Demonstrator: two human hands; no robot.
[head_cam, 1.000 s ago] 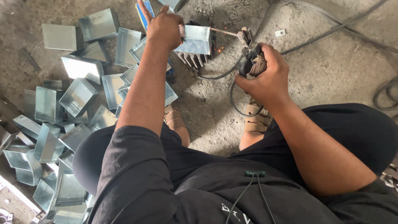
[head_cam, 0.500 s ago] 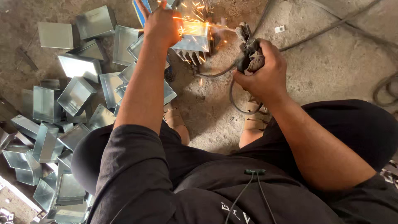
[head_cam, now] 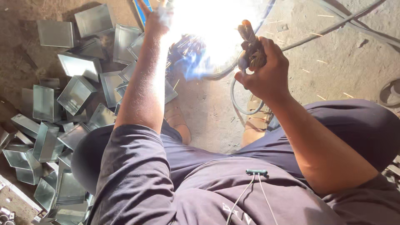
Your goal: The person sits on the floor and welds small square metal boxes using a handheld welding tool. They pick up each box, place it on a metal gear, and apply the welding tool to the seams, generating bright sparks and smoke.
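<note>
Head view looks down on a squatting person over a rough concrete floor (head_cam: 333, 58). Their right hand (head_cam: 266, 75) is closed tight around the handle of a welding electrode holder (head_cam: 250, 48), whose tip points left into a white welding flare (head_cam: 212, 29) near the floor's top edge. That glare swallows whatever is being welded — its shape cannot be made out. The left hand (head_cam: 156, 18) reaches up beside the flare's left side; its fingers are washed out by the light, so I cannot tell whether they grip anything. A grey cable (head_cam: 239, 102) loops down from the holder between the person's sandalled feet (head_cam: 179, 121), and a second cable (head_cam: 333, 29) runs toward the floor's top right corner. Sparks scatter across the right part of the floor. Along the left edge lies a heap of open galvanised sheet-metal boxes (head_cam: 75, 93) — many tipped on their sides, some overlapping, reaching down to the bottom left corner.
</note>
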